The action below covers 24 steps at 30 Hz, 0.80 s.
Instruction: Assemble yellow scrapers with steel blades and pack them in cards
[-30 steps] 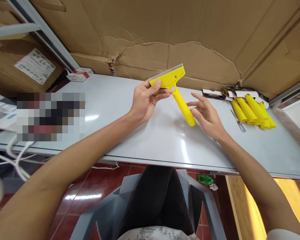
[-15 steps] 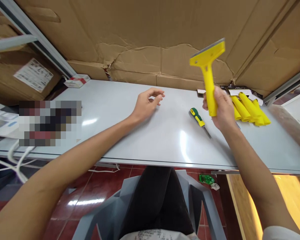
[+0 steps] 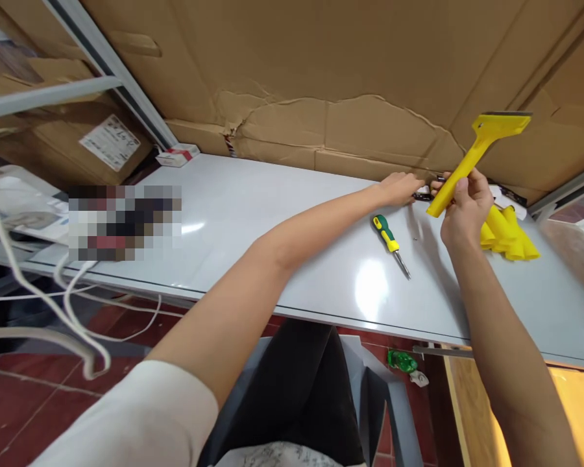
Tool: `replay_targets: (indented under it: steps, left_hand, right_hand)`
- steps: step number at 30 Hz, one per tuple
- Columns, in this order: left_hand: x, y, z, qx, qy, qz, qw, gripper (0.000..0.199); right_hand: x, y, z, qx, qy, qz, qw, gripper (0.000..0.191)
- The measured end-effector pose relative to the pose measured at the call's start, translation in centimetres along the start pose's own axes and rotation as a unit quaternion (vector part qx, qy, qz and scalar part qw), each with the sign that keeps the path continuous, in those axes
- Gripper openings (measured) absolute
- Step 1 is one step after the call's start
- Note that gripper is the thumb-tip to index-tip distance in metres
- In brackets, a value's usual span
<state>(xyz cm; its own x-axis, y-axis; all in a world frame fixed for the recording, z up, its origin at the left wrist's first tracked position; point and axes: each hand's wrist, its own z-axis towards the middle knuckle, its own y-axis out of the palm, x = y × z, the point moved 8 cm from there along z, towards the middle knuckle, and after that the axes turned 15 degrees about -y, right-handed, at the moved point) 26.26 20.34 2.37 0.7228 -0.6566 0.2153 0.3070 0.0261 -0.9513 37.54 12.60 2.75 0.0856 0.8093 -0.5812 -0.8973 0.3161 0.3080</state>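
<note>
My right hand (image 3: pixel 466 211) is closed around the handle of a yellow scraper (image 3: pixel 467 162), raised above the table with its broad blade end up and to the right. My left hand (image 3: pixel 400 189) reaches to the back of the table, fingers curled at a small black-and-white packet (image 3: pixel 422 193); its fingertips are partly hidden. A green and yellow screwdriver (image 3: pixel 385 233) lies below my left hand, its metal tip towards the front right. Several yellow handle-like pieces (image 3: pixel 509 235) lie piled to the right of my right hand.
A large cardboard sheet (image 3: pixel 292 65) stands behind the grey-white table (image 3: pixel 253 214). A small red and white box (image 3: pixel 178 155) sits at the back left, near a carton (image 3: pixel 78 130). White cables (image 3: pixel 73 311) hang at the left edge. A pixelated patch hides things on the left.
My left hand has moved right and back, from mid-table to the small packet. My right hand has shifted right, and the scraper now leans with its blade end to the right. The view has shifted slightly.
</note>
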Motion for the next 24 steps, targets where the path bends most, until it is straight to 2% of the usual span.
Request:
replay_targets:
  steps: [3, 6, 7, 12, 14, 17, 21, 24]
  left_hand:
    - [-1.5, 0.9, -0.2, -0.020, -0.017, 0.026, 0.999, 0.028]
    - [-3.3, 1.0, -1.9, -0.030, -0.020, 0.051, 0.998, 0.019]
    - [-3.8, 0.9, -2.7, -0.030, -0.021, 0.059, 0.998, 0.022]
    - [-6.1, -0.5, -7.2, -0.019, -0.020, 0.075, 0.997, 0.030]
    - [-7.6, -1.4, -8.6, -0.020, -0.032, 0.063, 0.997, 0.033]
    - [-10.7, -2.9, -10.3, -0.009, -0.095, -0.003, 0.995, 0.042]
    - [-13.4, -4.6, -13.0, 0.044, -0.165, -0.086, 0.982, 0.057]
    - [-14.2, -5.7, -15.4, 0.110, -0.231, -0.252, 0.933, 0.057]
  right_hand:
    - [0.5, -0.4, 0.0, -0.003, 0.021, -0.013, 1.000, 0.032]
    - [0.5, -0.1, -0.2, -0.022, 0.031, -0.030, 0.999, 0.034]
    - [0.5, 0.1, -0.3, -0.033, 0.035, -0.031, 0.998, 0.035]
    - [0.4, 1.5, -1.3, -0.052, 0.051, -0.009, 0.997, 0.044]
    - [0.0, 1.6, -1.4, -0.045, 0.036, -0.041, 0.997, 0.046]
    - [-0.9, 1.5, -1.3, -0.040, 0.002, -0.105, 0.994, 0.037]
    - [-1.7, 1.9, -1.3, -0.041, 0.010, -0.104, 0.994, 0.029]
    - [-2.4, 3.0, -1.9, -0.050, 0.046, -0.062, 0.996, 0.029]
